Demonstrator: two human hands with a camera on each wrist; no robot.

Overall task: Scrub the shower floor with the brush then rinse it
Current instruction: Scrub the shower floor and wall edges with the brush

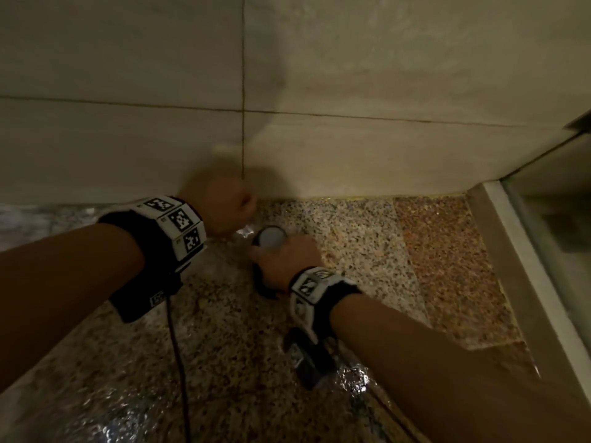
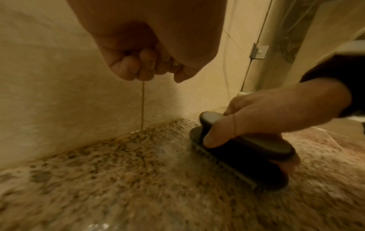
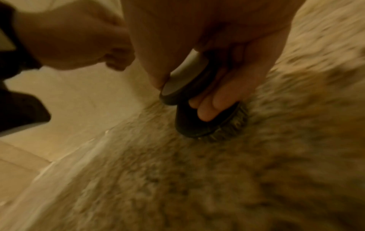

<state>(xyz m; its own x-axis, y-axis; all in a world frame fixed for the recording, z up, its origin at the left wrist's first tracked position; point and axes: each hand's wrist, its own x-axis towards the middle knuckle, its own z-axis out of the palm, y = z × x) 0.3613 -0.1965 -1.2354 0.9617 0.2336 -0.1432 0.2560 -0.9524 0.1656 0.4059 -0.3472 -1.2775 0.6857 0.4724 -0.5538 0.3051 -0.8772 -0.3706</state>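
A dark oval scrub brush (image 1: 268, 239) (image 2: 242, 152) (image 3: 201, 112) stands bristles-down on the wet speckled granite shower floor (image 1: 224, 340) (image 2: 138, 179) (image 3: 197, 179), close to the beige tiled wall. My right hand (image 1: 284, 260) (image 2: 262, 118) (image 3: 213, 75) grips its raised handle, thumb on one side and fingers curled under on the other. My left hand (image 1: 228, 209) (image 2: 150, 62) (image 3: 79, 46) hangs just left of the brush above the floor, fingers curled into a fist that holds nothing.
The tiled wall (image 1: 351, 123) (image 2: 49, 93) meets the floor right behind the brush. A raised pale threshold with a glass panel (image 1: 527, 251) bounds the floor on the right, with a metal hinge bracket (image 2: 258, 52) on it. A thin dark cable (image 1: 177, 356) hangs from my left wristband.
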